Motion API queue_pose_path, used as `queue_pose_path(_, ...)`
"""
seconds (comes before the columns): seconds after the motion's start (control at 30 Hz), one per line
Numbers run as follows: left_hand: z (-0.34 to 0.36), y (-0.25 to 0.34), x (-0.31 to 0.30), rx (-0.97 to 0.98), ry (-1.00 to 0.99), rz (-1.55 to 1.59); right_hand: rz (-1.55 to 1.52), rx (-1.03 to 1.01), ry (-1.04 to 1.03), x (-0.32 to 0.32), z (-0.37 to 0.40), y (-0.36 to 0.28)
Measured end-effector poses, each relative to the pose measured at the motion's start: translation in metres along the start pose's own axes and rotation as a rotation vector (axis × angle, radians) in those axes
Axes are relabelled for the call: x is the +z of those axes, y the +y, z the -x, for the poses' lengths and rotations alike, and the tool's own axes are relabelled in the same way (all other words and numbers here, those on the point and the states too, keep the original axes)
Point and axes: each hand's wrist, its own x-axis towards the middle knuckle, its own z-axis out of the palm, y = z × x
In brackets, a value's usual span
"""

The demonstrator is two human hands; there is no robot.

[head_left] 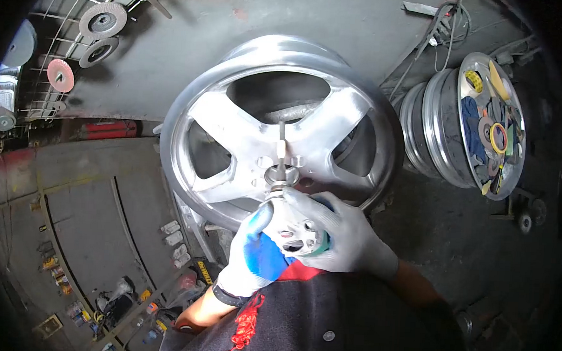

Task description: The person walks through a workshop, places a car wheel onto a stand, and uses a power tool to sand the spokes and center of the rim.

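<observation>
A bare-metal car wheel rim [214,115] is propped up before me, its spoked face turned towards me. My left hand [251,253], in a white glove with a blue palm, is closed around one side of a die grinder [291,225]. From the other side my right hand [351,236], in a whitish glove, wraps over the grinder's body. The tool's thin shaft with a small abrasive tip [282,137] points away from me and overlaps the rim's hub bore [292,175] in this view. Part of the grinder's body is hidden behind my gloved fingers.
Stacked rims [439,126] stand at the right, the front one holding tape rolls [498,138] and other supplies. Flap discs [103,20] hang on a wire rack at upper left. Cables [451,25] hang at upper right. Bottles and boxes [122,294] lie at lower left.
</observation>
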Motion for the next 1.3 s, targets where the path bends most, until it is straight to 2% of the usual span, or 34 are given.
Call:
queue_pose_path(0.13, -0.001, -0.004, 0.005, -0.060, 0.023, 0.042, 0.029, -0.004, 0.070, -0.001, 0.009, -0.003)
queue_pose_path(0.27, 0.005, 0.006, -0.004, 0.032, 0.013, 0.028, 0.011, 0.013, 0.007, 0.011, -0.008, -0.001)
queue_pose_path(0.37, 0.009, 0.010, -0.009, 0.084, 0.041, 0.007, -0.033, -0.160, 0.049, 0.016, -0.020, 0.001)
queue_pose_path(0.4, 0.009, 0.011, -0.010, 0.101, 0.047, -0.004, -0.032, -0.160, 0.052, 0.016, -0.019, 0.003)
queue_pose_path(0.6, 0.000, -0.003, -0.001, -0.015, 0.031, 0.074, 0.035, -0.002, 0.003, 0.003, 0.007, 0.001)
queue_pose_path(0.67, -0.005, -0.007, -0.001, -0.073, -0.039, 0.073, 0.125, 0.016, 0.100, -0.003, 0.014, -0.005)
queue_pose_path(0.73, -0.005, -0.009, 0.001, -0.056, -0.036, 0.058, 0.138, -0.027, 0.138, -0.003, 0.014, -0.006)
queue_pose_path(0.8, -0.003, -0.005, 0.001, -0.066, -0.023, 0.081, 0.122, 0.041, 0.085, -0.003, 0.011, -0.009)
queue_pose_path(1.03, 0.002, -0.002, -0.002, -0.014, 0.026, -0.052, 0.007, 0.006, -0.025, 0.002, 0.000, 0.003)
queue_pose_path(1.17, -0.009, -0.009, 0.004, -0.066, 0.015, 0.000, 0.036, 0.046, 0.064, -0.002, 0.014, 0.007)
queue_pose_path(1.3, -0.007, -0.007, 0.012, 0.000, 0.039, -0.018, -0.007, 0.050, 0.088, -0.003, 0.007, 0.000)
